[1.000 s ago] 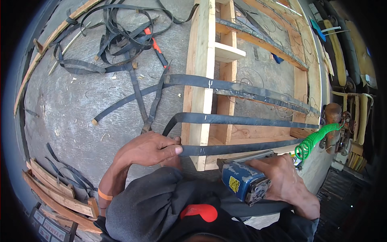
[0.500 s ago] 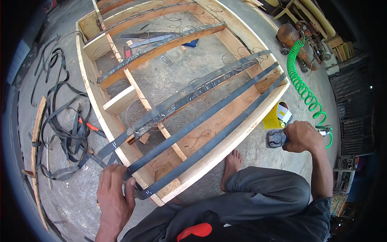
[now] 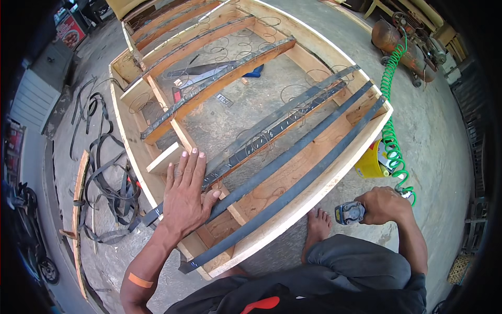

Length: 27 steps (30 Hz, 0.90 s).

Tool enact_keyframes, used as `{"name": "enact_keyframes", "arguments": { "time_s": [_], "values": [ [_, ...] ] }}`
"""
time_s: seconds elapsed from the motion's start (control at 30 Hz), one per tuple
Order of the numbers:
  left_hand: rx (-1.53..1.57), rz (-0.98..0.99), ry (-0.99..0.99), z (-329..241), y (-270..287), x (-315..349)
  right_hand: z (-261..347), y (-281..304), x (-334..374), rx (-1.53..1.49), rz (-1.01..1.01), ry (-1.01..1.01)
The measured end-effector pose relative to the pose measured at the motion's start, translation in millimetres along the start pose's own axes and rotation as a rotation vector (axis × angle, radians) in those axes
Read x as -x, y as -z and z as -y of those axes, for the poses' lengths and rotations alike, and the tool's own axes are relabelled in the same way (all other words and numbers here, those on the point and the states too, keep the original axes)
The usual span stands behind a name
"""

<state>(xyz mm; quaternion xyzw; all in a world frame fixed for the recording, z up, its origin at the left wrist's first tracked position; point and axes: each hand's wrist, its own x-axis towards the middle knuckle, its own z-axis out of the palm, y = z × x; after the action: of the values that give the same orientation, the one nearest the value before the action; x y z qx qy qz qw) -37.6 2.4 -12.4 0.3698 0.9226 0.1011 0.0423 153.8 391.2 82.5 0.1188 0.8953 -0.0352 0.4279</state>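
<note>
Left hand (image 3: 184, 196) laid flat, fingers spread, on black rubber webbing strap (image 3: 230, 154) and near rail of wooden sofa frame (image 3: 308, 193); nothing grasped. Right hand (image 3: 384, 205) closed around blue pneumatic stapler (image 3: 349, 213), held clear of frame, above bare foot (image 3: 317, 226). Green coiled air hose (image 3: 391, 141) running from stapler past yellow container (image 3: 370, 163) toward compressor (image 3: 400, 42). Loose straps (image 3: 104, 178) heaped on concrete at left.

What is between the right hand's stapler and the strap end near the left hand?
Nothing visible blocks it. The right hand holds the pneumatic stapler outside the wooden frame; only the frame's edge lies before the dark strap under the left hand.
</note>
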Motion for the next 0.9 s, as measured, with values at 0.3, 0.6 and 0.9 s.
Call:
{"name": "enact_keyframes", "arguments": {
  "time_s": [0.3,0.6,0.9],
  "values": [
    [0.205,-0.755,0.357,87.4,25.5,55.6,-26.3,-76.9,-38.1,-0.053,-0.157,-0.015],
    [0.129,-0.376,1.082,239.7,-163.6,235.5,0.0,-75.6,-58.9,0.059,-0.018,0.131],
    [0.293,-0.225,1.344,218.6,-187.2,227.7,41.2,-78.2,-62.8,0.069,0.021,0.162]
  ]
}}
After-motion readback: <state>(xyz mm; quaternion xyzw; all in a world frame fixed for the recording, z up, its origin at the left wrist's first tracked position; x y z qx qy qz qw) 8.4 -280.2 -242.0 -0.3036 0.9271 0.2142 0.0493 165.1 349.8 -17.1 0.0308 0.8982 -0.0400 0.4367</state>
